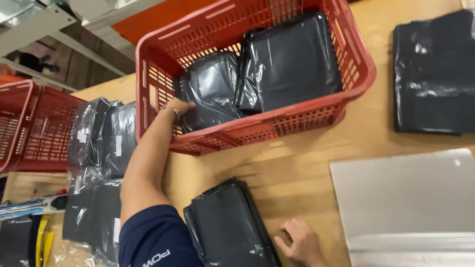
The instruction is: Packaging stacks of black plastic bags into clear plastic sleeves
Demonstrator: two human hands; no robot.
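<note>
In the head view, the left hand (180,110) is reaching over the near wall of the red basket (356,59) and its grip is closing on the left black packet (210,89), which is standing beside a bigger packet (292,59). The right hand (301,243) is lying on the table (307,163), fingers curled and holding nothing, just right of a black stack (230,227).

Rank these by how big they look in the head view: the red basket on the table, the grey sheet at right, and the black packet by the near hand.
1. Red basket
2. Grey sheet, though cut off by the frame
3. Black packet, also partly cut off
</note>
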